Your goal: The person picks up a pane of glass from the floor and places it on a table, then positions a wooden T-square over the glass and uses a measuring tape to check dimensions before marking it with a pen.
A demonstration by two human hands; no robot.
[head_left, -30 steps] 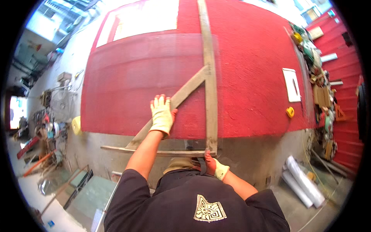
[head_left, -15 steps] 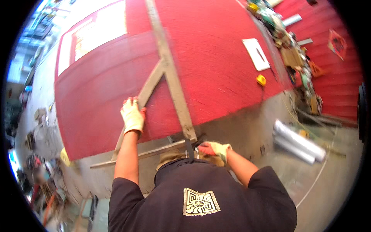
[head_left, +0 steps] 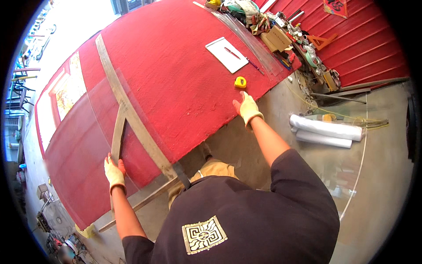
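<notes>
A large wooden T-square (head_left: pixel 136 125) with a slanting brace lies across the red-covered table (head_left: pixel 176 66). Its crosspiece runs along the table's near edge, by my waist. My left hand (head_left: pixel 115 172), in a pale glove, grips the brace, thumb on one side and fingers on the other. My gloved right hand (head_left: pixel 248 109) reaches over the near right edge with its fingers apart, holding nothing. Just beyond its fingertips sits a yellow tape measure (head_left: pixel 240 82), not touched. A clear sheet (head_left: pixel 83 149) lies beneath the T-square on the left.
Past the tape measure lies a white pad (head_left: pixel 222 55) with a pen on it. A cardboard box (head_left: pixel 278 39) and assorted tools crowd the far right. Plastic-wrapped white rolls (head_left: pixel 325 126) rest on the right. A yellow block (head_left: pixel 85 230) stands by the near left corner.
My right hand has left the T-square's near end beside my waist and stretched out toward the tape measure. My left hand stays on the brace. The view has turned to the right.
</notes>
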